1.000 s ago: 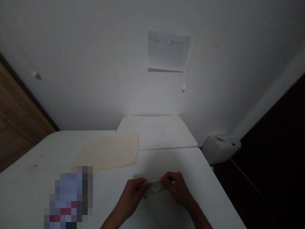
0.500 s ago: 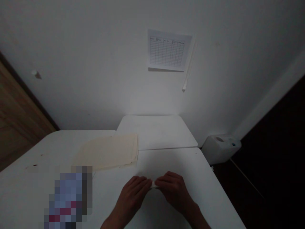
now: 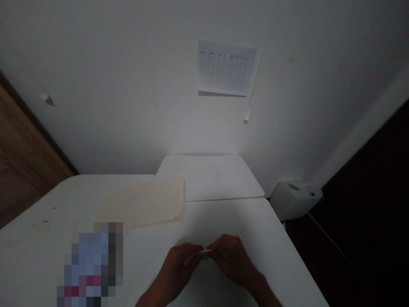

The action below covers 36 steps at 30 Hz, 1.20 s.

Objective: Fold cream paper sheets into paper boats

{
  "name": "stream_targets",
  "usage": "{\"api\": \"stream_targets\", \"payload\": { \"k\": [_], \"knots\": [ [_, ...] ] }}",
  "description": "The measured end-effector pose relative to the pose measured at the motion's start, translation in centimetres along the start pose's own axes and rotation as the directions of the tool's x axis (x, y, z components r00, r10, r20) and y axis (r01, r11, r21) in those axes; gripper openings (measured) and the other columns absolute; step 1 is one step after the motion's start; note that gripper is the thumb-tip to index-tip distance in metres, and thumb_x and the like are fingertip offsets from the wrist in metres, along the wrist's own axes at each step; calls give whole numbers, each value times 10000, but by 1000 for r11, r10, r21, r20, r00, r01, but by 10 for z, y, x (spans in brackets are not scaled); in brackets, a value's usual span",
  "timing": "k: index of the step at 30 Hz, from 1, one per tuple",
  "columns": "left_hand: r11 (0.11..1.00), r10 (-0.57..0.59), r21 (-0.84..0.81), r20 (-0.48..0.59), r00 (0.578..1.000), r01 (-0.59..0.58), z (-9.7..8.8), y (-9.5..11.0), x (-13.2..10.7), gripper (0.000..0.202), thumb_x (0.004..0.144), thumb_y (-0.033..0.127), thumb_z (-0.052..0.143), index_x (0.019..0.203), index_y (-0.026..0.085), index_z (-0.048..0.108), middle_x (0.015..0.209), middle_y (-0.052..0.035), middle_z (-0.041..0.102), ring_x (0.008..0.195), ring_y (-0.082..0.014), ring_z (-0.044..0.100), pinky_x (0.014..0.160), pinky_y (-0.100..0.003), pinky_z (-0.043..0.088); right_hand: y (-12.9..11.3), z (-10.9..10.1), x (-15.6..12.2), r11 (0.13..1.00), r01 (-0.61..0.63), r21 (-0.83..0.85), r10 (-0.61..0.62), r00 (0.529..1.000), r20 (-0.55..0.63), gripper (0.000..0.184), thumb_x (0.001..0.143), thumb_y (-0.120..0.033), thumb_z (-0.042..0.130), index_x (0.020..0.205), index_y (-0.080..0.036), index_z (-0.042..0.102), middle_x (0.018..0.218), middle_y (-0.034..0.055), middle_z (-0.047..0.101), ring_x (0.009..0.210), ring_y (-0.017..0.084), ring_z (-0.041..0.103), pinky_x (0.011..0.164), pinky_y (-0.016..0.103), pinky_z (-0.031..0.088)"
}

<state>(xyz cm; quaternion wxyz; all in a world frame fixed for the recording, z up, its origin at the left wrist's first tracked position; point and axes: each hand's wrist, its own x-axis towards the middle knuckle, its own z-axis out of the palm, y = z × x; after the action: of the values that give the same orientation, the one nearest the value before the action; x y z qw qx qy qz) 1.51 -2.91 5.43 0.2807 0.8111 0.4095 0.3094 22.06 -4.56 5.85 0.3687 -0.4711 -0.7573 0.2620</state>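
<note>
We pinch a small pale paper strip (image 3: 205, 251) between the fingertips of our left hand (image 3: 179, 265) and right hand (image 3: 232, 259); it seems partly folded, though how much remains we cannot tell; cream paper sheets (image 3: 147, 204) lie flat beyond our left fingers.

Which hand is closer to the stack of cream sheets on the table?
Left. The left hand is just right of the cream sheets and nearer the wearer; the right hand is farther right, beyond the left one.
</note>
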Motion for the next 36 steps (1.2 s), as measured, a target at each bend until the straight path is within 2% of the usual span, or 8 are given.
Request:
{"api": "stream_targets", "payload": {
  "k": [6,11,16,20,24,29,32,36],
  "knots": [
    [977,-157,-134,51,986,163,-4,13,4,284,878,446,568,846,250,770,752,-11,739,694,-193,649,664,-252,486,-3,2,-1,984,-170,52,172,984,-37,149,804,-399,702,834,-270,770,836,5,748,820,202,676,789,281,463],
    [954,-227,-172,122,966,246,-7,17,8,395,873,487,529,735,190,751,658,-14,685,662,-179,593,598,-232,433,-3,3,4,955,-206,214,206,978,22,157,791,-346,693,731,-222,768,689,2,724,647,167,659,610,241,461],
    [914,-265,-271,160,951,301,-7,18,12,400,858,482,532,695,175,729,658,-19,670,644,-165,573,584,-229,419,-2,6,8,935,-235,266,239,971,19,157,756,-339,705,687,-211,763,663,9,714,641,175,655,598,243,468],
    [882,-300,-326,170,939,340,-3,9,12,395,857,483,524,712,167,711,668,-22,658,624,-153,579,559,-222,435,4,5,6,924,-277,263,283,959,17,173,767,-355,679,734,-208,764,701,19,714,693,184,651,642,253,485],
    [856,-375,-323,146,915,403,-1,-4,7,376,865,491,512,944,167,685,730,-29,673,561,-150,594,494,-235,466,20,6,5,900,-323,292,340,940,-8,214,786,-362,644,800,-172,741,725,26,687,685,170,621,627,249,477],
    [990,-113,-85,-31,993,110,-1,-12,0,432,765,334,695,1187,297,614,1224,-62,626,1078,-249,606,923,-404,500,36,11,8,845,-390,365,402,914,46,253,789,-353,630,937,-156,688,643,-12,617,547,126,549,477,204,413],
    [999,46,20,-1,999,-46,2,-15,-2,340,822,309,657,1161,313,629,1215,-51,626,1090,-232,606,951,-388,495,34,12,8,886,-357,297,366,930,28,218,823,-351,596,875,-160,686,662,-4,628,568,130,559,514,219,431],
    [990,75,115,9,997,-76,3,-17,1,206,915,333,545,1078,279,660,1114,-50,663,997,-206,643,895,-340,523,25,5,7,967,-236,94,244,967,-79,218,780,-349,683,946,-209,701,918,37,693,839,189,629,779,297,478]
  ]
}}
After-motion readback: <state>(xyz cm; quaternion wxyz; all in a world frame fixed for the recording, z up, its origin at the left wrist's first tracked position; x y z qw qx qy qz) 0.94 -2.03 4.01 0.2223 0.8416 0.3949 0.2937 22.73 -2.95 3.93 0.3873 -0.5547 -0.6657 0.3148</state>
